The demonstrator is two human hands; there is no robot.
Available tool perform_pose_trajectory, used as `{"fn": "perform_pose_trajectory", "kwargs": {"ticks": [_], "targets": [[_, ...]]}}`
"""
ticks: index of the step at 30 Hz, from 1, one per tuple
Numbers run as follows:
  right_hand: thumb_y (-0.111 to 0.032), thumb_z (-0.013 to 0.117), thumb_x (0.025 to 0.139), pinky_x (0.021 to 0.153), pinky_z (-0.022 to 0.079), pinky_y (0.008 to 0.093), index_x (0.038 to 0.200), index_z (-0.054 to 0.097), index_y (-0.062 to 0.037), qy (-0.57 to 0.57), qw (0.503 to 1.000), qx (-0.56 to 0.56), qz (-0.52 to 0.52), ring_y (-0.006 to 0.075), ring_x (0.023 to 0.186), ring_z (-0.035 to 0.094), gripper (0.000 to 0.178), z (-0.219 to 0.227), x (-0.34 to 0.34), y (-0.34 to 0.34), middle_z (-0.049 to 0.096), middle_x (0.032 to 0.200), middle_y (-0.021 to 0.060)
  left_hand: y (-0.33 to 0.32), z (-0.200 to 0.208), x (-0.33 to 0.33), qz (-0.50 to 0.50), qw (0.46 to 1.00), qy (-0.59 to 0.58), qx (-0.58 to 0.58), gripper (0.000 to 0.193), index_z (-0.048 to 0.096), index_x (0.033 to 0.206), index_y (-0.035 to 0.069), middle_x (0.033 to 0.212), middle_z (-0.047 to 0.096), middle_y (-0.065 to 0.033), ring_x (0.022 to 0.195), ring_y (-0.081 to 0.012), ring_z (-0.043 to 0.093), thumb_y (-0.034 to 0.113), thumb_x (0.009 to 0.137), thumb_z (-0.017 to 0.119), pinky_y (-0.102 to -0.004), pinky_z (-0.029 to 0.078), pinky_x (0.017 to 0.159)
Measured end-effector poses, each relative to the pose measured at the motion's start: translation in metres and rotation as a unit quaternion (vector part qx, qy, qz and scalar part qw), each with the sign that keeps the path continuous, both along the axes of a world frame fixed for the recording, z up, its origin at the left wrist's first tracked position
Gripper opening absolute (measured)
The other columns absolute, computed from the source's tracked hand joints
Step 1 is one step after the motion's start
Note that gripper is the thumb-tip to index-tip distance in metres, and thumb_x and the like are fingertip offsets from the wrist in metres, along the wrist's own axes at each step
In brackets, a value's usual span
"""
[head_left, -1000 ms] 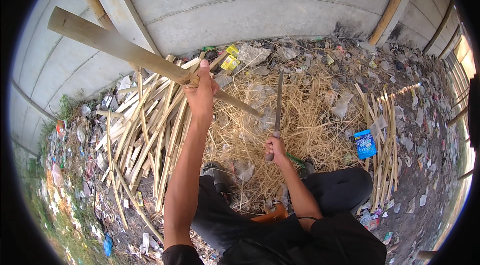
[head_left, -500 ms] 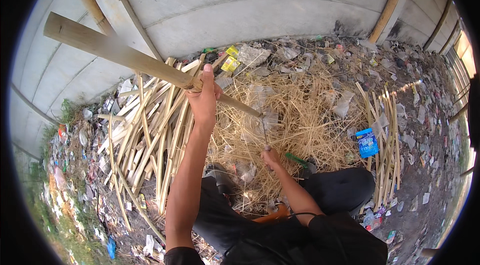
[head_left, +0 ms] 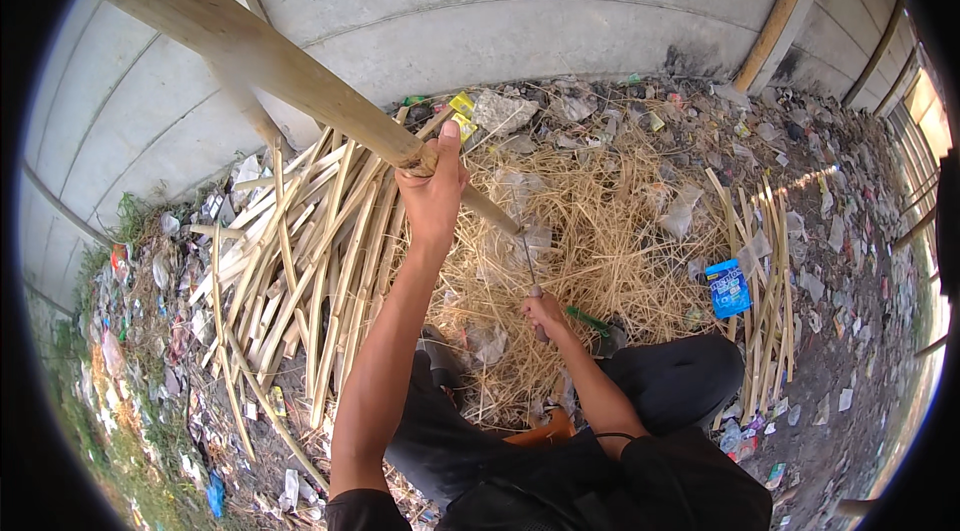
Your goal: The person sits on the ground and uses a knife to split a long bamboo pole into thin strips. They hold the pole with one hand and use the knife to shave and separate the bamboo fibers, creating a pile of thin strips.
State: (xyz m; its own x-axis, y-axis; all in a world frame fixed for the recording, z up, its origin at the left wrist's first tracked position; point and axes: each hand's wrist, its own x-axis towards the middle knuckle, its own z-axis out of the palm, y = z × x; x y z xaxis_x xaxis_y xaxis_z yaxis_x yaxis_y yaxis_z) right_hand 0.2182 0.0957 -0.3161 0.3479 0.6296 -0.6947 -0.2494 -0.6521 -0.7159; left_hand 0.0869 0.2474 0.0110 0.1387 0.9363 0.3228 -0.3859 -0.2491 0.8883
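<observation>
A long bamboo pole (head_left: 280,71) slants from the upper left down toward the middle. My left hand (head_left: 436,193) is wrapped round it just below a knotted joint, thumb laid along the pole. In my right hand (head_left: 544,315) is the handle of a knife (head_left: 530,266) with a thin blade pointing away from me. The blade's tip meets the lower end of the pole; how deep it goes in cannot be made out. Beneath both lies a heap of pale bamboo shavings (head_left: 600,241).
Many split bamboo strips (head_left: 320,261) are piled at the left, and a smaller bundle of strips (head_left: 768,301) lies at the right beside a blue packet (head_left: 728,288). A grey panel wall (head_left: 520,21) stands behind. Litter covers the ground around my bent knee (head_left: 680,381).
The pole's upper end has risen, and my left hand has shifted right with it. My right hand and the knife stay in nearly the same place.
</observation>
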Motion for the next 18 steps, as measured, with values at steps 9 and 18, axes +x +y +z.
{"fn": "perform_pose_trajectory", "kwargs": {"ticks": [9, 18], "targets": [[-0.005, 0.052, 0.095, 0.047, 0.032, 0.0255, 0.073, 0.036, -0.0203, 0.398, 0.911, 0.108, 0.026, 0.0039, 0.043, 0.032, 0.031, -0.006, 0.039, -0.013, 0.035, 0.058, -0.0086, -0.013, 0.005, 0.003, -0.033, 0.999, 0.036, -0.006, 0.053, 0.047, 0.059, 0.015, 0.054, 0.046, 0.0051, 0.049, -0.0048, 0.041, 0.034, 0.101, 0.073, -0.0264, 0.033, 0.048], [-0.008, 0.067, 0.084, 0.044, 0.038, 0.0314, 0.077, 0.058, -0.0035, -0.036, 0.998, 0.033, -0.027, 0.0137, 0.045, 0.047, 0.013, -0.006, -0.003, -0.003, 0.052, 0.06, 0.003, -0.017, 0.005, 0.01, -0.025, 1.0, 0.016, 0.008, 0.052, 0.049, 0.059, 0.014, 0.054, 0.047, 0.005, 0.049, -0.0046, 0.043, 0.033, 0.101, 0.073, -0.0254, 0.035, 0.049]]}}
